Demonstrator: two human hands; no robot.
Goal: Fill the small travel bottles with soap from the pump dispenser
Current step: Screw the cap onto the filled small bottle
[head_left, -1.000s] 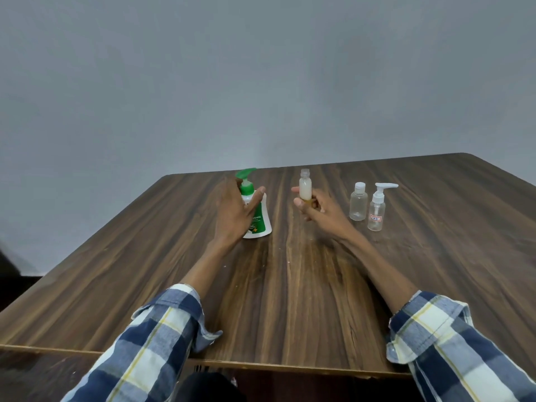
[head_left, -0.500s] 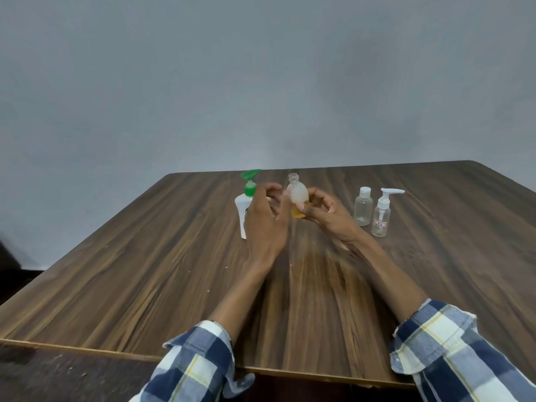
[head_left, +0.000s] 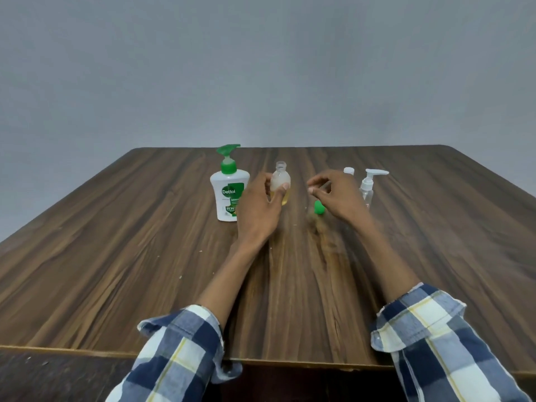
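Observation:
A white Dettol pump dispenser (head_left: pixel 230 195) with a green pump head stands upright at the table's far middle. Just right of it, my left hand (head_left: pixel 259 207) grips a small clear travel bottle (head_left: pixel 280 181). The bottle's neck is uncapped and some yellowish liquid sits in its lower part. My right hand (head_left: pixel 336 195) hovers to the right with fingers loosely curled and nothing visible between them. A small green cap (head_left: pixel 319 207) rests on the table right under it.
Behind my right hand stand two more small clear bottles: a white-capped bottle (head_left: pixel 349 170), mostly hidden, and a bottle with a white pump top (head_left: pixel 367 185). The dark wooden table (head_left: pixel 145 256) reaches to a grey wall.
My left hand left the dispenser and took the small bottle from my right hand. The bottle now shows an open neck, and my right hand has moved right, over a green cap on the table.

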